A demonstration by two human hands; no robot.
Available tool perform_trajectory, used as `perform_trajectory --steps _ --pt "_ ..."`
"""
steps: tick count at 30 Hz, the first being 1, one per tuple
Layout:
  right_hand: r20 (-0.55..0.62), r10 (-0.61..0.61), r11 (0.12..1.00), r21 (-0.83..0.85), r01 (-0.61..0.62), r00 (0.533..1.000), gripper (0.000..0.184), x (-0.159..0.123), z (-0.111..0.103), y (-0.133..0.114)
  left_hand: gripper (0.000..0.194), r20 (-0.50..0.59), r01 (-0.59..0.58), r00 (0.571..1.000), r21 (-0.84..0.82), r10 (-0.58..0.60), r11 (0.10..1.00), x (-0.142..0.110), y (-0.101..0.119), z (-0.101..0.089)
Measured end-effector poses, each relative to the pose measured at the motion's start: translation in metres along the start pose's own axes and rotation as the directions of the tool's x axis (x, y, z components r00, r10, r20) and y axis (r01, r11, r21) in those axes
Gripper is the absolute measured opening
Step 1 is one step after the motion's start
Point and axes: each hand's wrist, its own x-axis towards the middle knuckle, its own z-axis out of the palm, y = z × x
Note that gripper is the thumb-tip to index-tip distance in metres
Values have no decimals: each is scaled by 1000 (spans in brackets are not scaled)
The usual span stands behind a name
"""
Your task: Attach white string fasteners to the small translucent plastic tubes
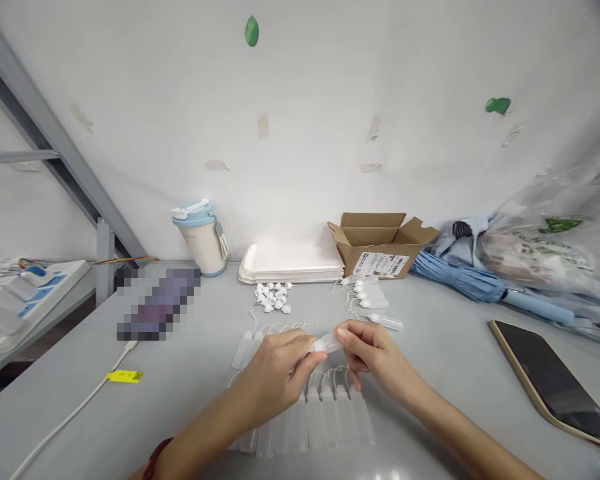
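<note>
Between my two hands is a small translucent squeeze bottle [331, 343], tilted, with a white top at its left end. My left hand [285, 367] pinches the white top between thumb and finger. The bottle's body is gripped by the fingertips of my right hand [367, 347]. Beneath my hands lie rows of similar bottles [330, 420] with thin white strings at their necks, partly hidden by my left hand and forearm. Beyond them sits a loose pile of small white caps [273, 297]. More capped bottles [370, 292] lie near the box.
At the back are a stack of white padded envelopes [293, 262], an open cardboard box [380, 250] and a cream tumbler [203, 243]. To the right lie a blue umbrella [460, 277], a plastic bag [555, 240] and a phone [555, 380]. A white cable [65, 423] runs along the left.
</note>
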Motion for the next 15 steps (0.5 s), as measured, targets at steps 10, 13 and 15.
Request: perform_trajectory --steps 10,13,15 --pt "-46 -202 911 -376 170 978 34 -8 2 -20 29 -15 143 989 -148 -147 979 5 7 -7" --pt "67 -348 783 -528 329 935 23 -11 2 -23 37 114 324 946 -366 -303 872 8 8 -10" --pt "132 -408 723 -558 408 903 22 -12 2 -19 43 199 425 905 -459 -376 781 9 7 -10"
